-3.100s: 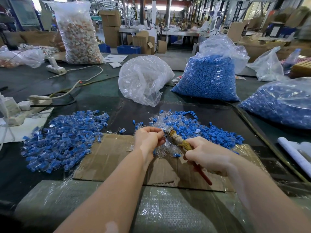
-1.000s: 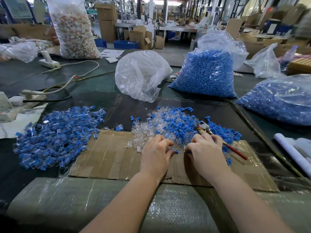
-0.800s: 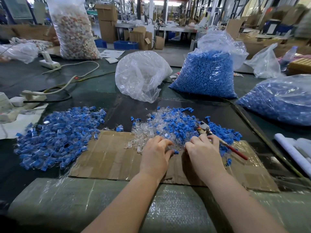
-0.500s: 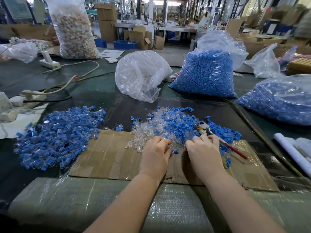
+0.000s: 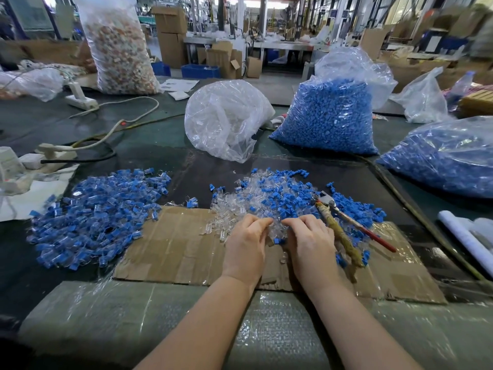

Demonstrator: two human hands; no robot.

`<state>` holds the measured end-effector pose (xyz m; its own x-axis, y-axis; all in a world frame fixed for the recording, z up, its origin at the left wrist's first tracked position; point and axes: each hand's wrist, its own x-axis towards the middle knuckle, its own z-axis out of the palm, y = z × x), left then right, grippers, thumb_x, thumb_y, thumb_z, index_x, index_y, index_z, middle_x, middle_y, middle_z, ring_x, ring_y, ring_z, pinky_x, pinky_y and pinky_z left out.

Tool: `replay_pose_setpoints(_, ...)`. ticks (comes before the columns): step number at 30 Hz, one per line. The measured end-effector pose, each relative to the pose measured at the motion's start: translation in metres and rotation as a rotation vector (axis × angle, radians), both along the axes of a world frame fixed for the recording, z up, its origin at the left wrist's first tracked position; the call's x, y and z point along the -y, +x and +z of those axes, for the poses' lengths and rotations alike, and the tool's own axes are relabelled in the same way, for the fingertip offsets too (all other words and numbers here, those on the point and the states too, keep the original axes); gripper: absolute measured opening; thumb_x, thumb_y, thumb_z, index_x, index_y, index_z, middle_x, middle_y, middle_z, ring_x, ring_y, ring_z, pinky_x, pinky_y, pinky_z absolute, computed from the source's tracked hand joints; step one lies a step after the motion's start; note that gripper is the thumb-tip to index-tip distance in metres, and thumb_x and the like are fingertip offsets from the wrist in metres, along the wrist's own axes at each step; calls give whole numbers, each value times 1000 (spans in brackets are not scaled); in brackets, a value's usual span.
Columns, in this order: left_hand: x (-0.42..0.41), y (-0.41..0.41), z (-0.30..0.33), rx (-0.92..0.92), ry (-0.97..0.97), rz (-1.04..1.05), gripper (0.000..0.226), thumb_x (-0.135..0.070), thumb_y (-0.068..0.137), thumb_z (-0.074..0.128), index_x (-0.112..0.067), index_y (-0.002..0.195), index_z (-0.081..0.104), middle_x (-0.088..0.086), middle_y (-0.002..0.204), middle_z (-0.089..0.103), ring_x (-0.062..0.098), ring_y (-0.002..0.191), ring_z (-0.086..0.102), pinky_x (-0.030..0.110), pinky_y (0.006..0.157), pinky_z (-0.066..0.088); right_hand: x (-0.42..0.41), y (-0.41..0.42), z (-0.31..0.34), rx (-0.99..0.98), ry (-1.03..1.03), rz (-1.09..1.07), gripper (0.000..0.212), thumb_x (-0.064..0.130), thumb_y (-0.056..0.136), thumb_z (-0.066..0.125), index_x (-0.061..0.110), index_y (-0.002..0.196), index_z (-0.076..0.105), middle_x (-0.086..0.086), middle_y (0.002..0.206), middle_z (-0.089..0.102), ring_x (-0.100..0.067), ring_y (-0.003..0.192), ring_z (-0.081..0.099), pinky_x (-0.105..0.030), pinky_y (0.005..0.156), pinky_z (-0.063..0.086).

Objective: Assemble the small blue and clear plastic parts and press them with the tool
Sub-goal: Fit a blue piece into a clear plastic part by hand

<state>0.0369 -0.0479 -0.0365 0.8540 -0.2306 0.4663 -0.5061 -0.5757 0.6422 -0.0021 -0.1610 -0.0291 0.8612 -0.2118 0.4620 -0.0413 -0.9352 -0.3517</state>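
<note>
A loose heap of blue and clear parts (image 5: 277, 196) lies just beyond the fingers of both hands. The left hand (image 5: 246, 244) and right hand (image 5: 309, 243) curl into its near edge; what they pinch is hidden, perhaps 1 piece each. The pliers-like tool (image 5: 338, 225) lies ungripped beside the right fingers. Cardboard (image 5: 173, 244) covers the table (image 5: 149, 140) in a cluttered workshop.

Your left hand (image 5: 246, 247) and right hand (image 5: 310, 244) sit side by side on the cardboard sheet (image 5: 176, 247), curled fingers (image 5: 260, 222) digging into the loose pile of clear and blue parts (image 5: 269, 198). The pliers (image 5: 344, 225) lie just right of your right hand, and the assembled pile (image 5: 98, 212) is off to the left.
</note>
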Motion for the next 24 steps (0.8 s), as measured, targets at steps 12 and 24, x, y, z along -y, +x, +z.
replay_pose_setpoints(12, -2, -2, 4, -16, -132, 22, 15, -7, 88, 60, -7, 100, 70, 1, 92, 62, 6, 78, 50, -1, 73, 34, 1, -4, -3, 198, 197, 84, 4, 8, 84, 67, 4, 84, 67, -5, 81, 63, -20, 78, 57, -28, 72, 45)
replay_pose_setpoints(24, -2, -3, 5, -88, -179, 11, 24, -2, 84, 64, -8, 107, 68, -5, 95, 61, 7, 85, 59, 9, 83, 45, 2, -4, -6, 172, 159, 45, 6, 0, 84, 63, 6, 83, 65, -6, 79, 63, -23, 74, 57, -33, 68, 45)
